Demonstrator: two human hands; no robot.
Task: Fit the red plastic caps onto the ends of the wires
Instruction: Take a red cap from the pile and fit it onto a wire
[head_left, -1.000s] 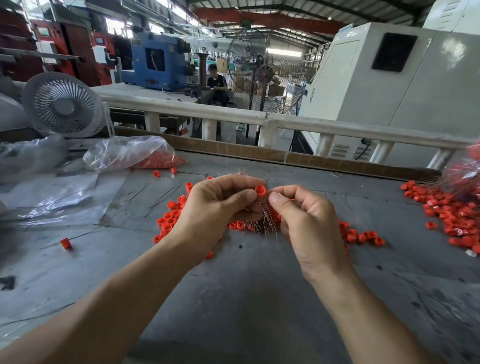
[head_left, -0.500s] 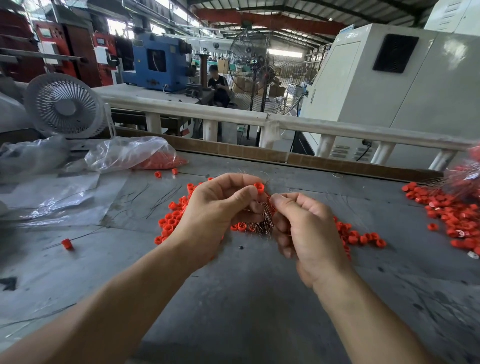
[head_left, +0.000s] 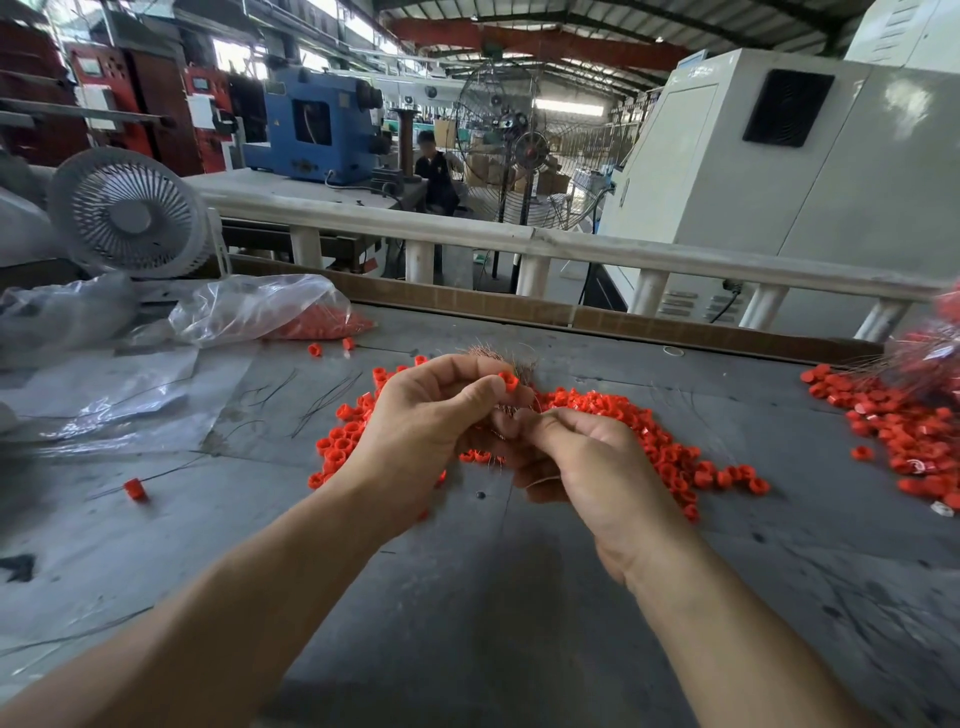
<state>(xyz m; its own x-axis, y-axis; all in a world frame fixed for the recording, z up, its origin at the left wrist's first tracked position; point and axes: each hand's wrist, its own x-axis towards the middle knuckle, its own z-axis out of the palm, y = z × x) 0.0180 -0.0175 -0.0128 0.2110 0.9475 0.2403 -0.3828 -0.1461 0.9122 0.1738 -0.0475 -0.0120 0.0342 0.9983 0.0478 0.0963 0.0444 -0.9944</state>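
My left hand pinches a red plastic cap between thumb and forefinger and also grips a bundle of thin copper-coloured wires that fans out behind its fingers. Just below it, my right hand is curled, its fingertips pinching a thin wire under the cap. A heap of loose red caps lies on the grey table beneath and to the right of both hands.
A second pile of red caps with capped wires lies at the right edge. A clear bag of caps and plastic sheets sit at the left, near a white fan. One stray cap lies left. A white rail borders the far side.
My right hand has dropped down and away from the cap, drawing a wire below my left hand. The left hand still holds the cap and the wire bundle.
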